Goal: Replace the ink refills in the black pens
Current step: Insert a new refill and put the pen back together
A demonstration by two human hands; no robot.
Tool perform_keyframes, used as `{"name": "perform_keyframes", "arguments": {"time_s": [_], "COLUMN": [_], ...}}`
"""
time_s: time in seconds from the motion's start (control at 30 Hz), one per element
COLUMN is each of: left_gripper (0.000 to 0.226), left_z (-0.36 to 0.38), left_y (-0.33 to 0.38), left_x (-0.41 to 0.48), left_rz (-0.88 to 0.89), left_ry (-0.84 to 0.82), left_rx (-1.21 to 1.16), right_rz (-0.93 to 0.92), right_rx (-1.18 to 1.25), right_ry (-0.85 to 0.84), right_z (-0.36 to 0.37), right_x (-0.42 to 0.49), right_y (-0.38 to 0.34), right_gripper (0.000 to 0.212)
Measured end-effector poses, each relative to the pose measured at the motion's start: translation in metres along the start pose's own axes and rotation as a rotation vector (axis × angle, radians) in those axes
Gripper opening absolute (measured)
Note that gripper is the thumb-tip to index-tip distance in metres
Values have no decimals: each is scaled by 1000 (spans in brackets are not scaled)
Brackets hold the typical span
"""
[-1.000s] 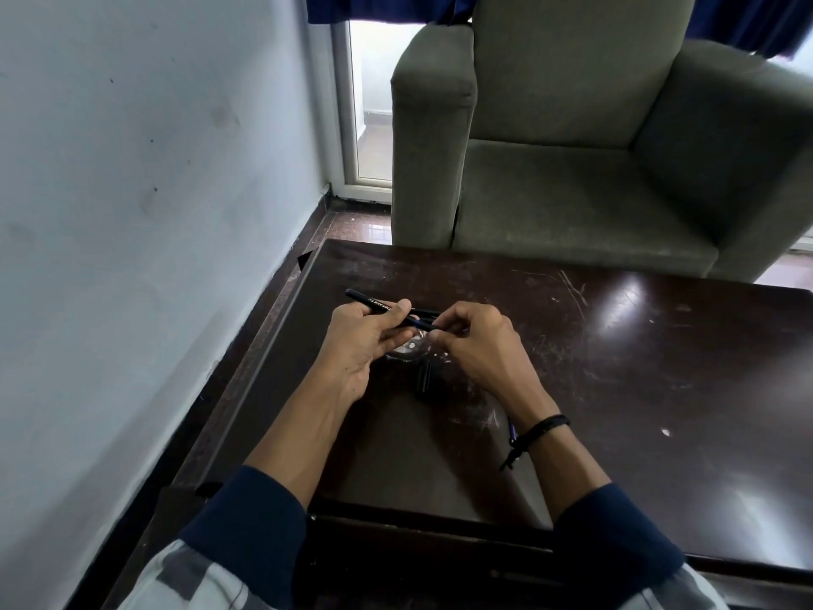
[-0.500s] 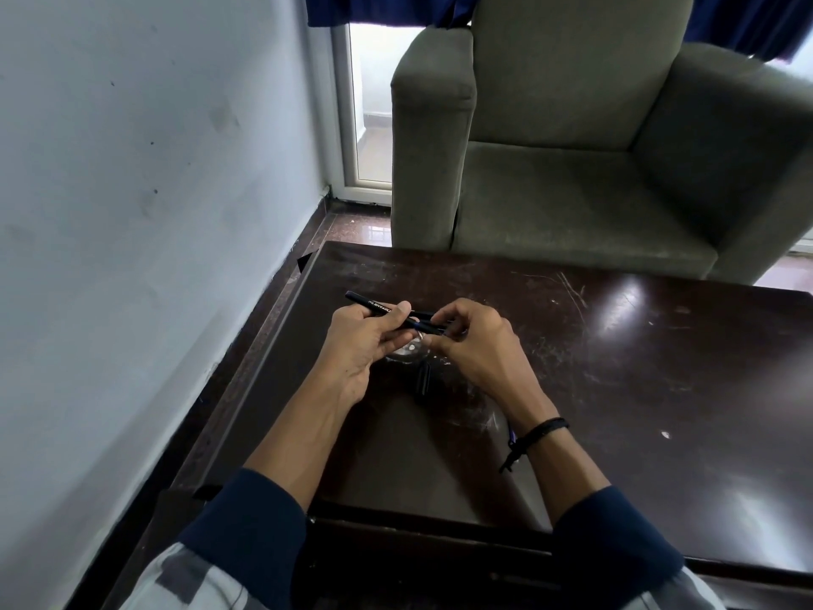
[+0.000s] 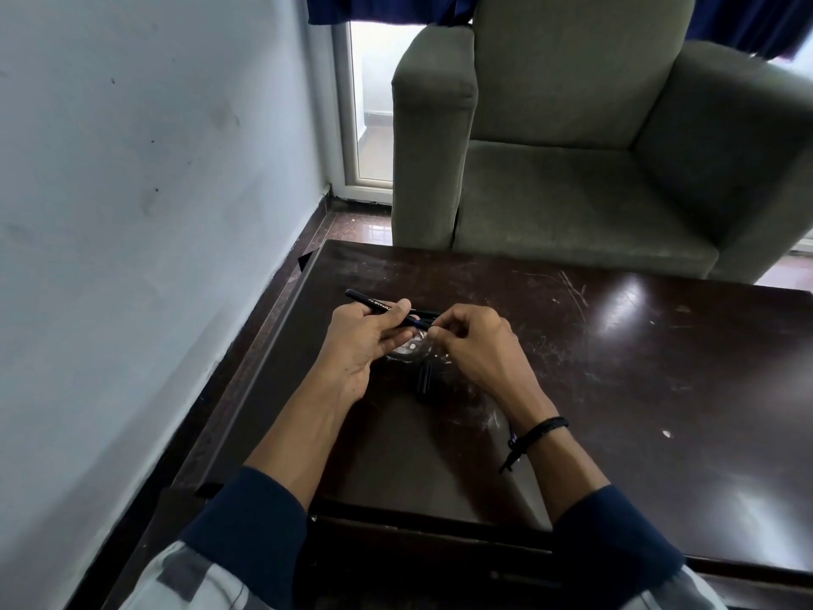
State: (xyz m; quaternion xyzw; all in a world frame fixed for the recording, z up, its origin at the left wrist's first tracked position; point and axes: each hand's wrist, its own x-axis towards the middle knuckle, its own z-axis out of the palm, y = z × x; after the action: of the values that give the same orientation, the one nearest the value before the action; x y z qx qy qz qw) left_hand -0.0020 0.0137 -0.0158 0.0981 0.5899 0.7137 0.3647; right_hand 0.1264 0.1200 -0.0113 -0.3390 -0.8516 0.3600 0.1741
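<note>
My left hand (image 3: 361,341) grips a black pen (image 3: 374,303) with pale lettering; its barrel sticks out up and to the left past my thumb. My right hand (image 3: 477,345) has its fingers curled at the pen's right end (image 3: 424,320) and pinches it there. Both hands hover just above the dark wooden table (image 3: 616,389). Under them lies a clear plastic wrapper (image 3: 415,349), and a short black pen part (image 3: 424,378) rests on the table below it. What the right fingertips hold beyond the pen end is hidden.
A grey-green armchair (image 3: 594,147) stands right behind the table's far edge. A pale wall (image 3: 132,213) runs along the left, close to the table's left edge. A black cord bracelet (image 3: 539,431) is on my right wrist.
Both hands have stayed in place around the pen. The right fingers have shifted slightly at the pen's end; the pen keeps the same tilt.
</note>
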Motion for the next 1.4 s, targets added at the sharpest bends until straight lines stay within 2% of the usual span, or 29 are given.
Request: {"name": "perform_keyframes", "arguments": {"time_s": [0.1, 0.2, 0.37, 0.47, 0.57, 0.73, 0.9, 1.0, 1.2, 1.37, 1.4], "left_gripper": [16, 15, 17, 17, 16, 16, 20, 20, 16, 15, 15], "left_z": [0, 0, 0, 0, 0, 0, -2, -1, -1, 0, 0], "left_y": [1, 2, -1, 1, 1, 0, -1, -2, 1, 1, 1], "left_x": [0, -1, -1, -1, -1, 0, 1, 1, 0, 0, 0], "left_rz": [2, 8, 5, 6, 11, 7, 21, 18, 15, 9, 9], "left_ry": [-2, 1, 1, 3, 5, 3, 7, 8, 6, 6, 7], "left_rx": [-4, -10, 9, 3, -5, 1, 3, 6, 3, 15, 14], "right_rz": [-11, -14, 1, -8, -23, -9, -25, -4, -7, 14, 14], "right_rx": [3, 24, 4, 16, 18, 16, 29, 21, 43, 7, 11], "right_ry": [-6, -2, 35, 22, 19, 30, 22, 34, 9, 15, 8], "right_z": [-1, -2, 2, 0, 0, 0, 0, 1, 0, 0, 0], "right_x": [-1, -1, -1, -1, -2, -1, -1, -1, -2, -1, -1], "right_y": [-1, -1, 0, -1, -1, 0, 0, 1, -2, 0, 0], "right_gripper": [10, 24, 8, 9, 21, 8, 20, 9, 26, 6, 9]}}
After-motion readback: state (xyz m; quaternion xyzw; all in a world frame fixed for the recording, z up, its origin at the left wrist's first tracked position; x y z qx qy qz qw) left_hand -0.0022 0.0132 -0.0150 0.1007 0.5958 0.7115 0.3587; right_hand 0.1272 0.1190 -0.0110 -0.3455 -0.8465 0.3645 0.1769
